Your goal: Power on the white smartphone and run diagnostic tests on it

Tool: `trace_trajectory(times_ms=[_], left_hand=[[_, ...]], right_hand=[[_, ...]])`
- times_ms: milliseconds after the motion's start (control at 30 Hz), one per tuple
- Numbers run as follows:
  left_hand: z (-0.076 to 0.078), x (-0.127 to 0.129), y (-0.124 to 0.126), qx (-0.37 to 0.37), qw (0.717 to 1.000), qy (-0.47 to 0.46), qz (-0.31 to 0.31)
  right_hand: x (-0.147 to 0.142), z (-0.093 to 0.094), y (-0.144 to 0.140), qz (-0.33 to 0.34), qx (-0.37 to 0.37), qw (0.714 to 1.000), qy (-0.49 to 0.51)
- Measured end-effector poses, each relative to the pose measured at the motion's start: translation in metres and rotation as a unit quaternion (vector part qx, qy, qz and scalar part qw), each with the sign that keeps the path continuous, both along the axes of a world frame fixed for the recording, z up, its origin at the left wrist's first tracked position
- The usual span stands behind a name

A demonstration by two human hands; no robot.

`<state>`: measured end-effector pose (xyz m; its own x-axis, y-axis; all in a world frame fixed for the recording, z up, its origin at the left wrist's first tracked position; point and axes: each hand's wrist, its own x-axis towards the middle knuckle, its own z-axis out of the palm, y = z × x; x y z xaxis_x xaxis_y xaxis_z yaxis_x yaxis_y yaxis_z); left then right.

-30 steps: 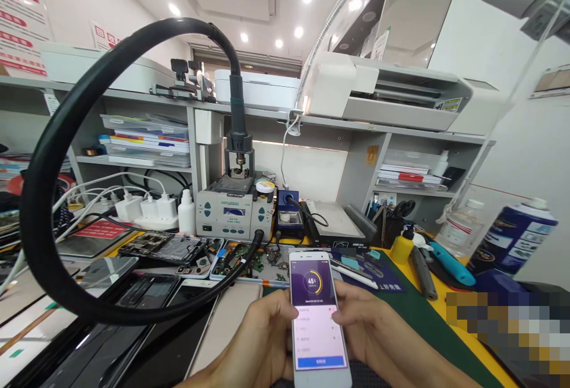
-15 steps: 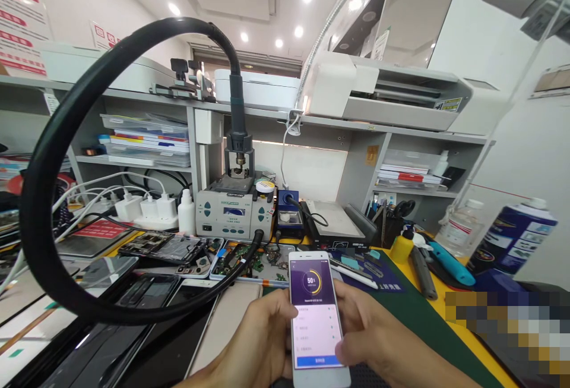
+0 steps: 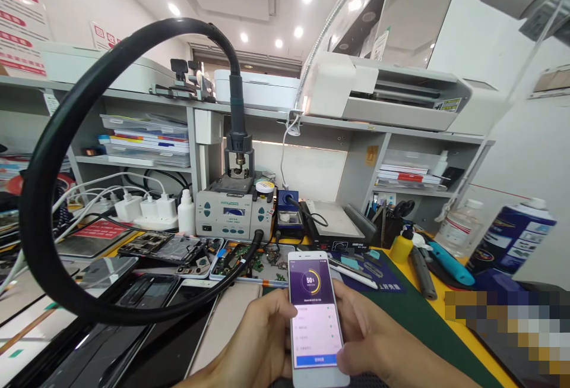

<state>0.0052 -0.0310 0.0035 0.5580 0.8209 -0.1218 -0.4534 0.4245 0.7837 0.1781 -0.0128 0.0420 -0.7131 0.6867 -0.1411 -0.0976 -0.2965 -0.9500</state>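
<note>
A white smartphone (image 3: 315, 328) is held upright between my two hands, its lit screen facing me. The screen shows a purple top with a ring around "50", a pale list below and a blue bar at the bottom. My left hand (image 3: 260, 334) grips the phone's left edge, thumb at the side of the screen. Around the right edge curls my right hand (image 3: 371, 331), its thumb by the right end of the blue bar. The fingers behind the phone are mostly hidden.
A hot air station (image 3: 235, 214) stands behind, its thick black hose (image 3: 44, 138) looping over the left side. Trays of circuit boards (image 3: 231, 260) and several phone panels (image 3: 164, 334) lie left. A green mat (image 3: 427, 340), yellow bottle (image 3: 402, 246) and spray can (image 3: 514, 236) are right.
My right thumb has shifted very slightly at the blue bar's right end. The phone stays in both hands, and its screen looks the same.
</note>
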Motion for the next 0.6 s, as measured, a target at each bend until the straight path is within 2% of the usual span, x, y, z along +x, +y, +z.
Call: trace_trajectory(times_ms=[267, 600], left_hand=[[0.001, 0.000, -0.001, 0.013, 1.000, -0.001, 0.002], [0.005, -0.001, 0.000, 0.023, 1.000, -0.010, -0.011]], right_hand=[[0.004, -0.014, 0.002, -0.026, 0.023, 0.999, 0.001], [0.000, -0.007, 0.000, -0.075, -0.017, 0.997, -0.025]])
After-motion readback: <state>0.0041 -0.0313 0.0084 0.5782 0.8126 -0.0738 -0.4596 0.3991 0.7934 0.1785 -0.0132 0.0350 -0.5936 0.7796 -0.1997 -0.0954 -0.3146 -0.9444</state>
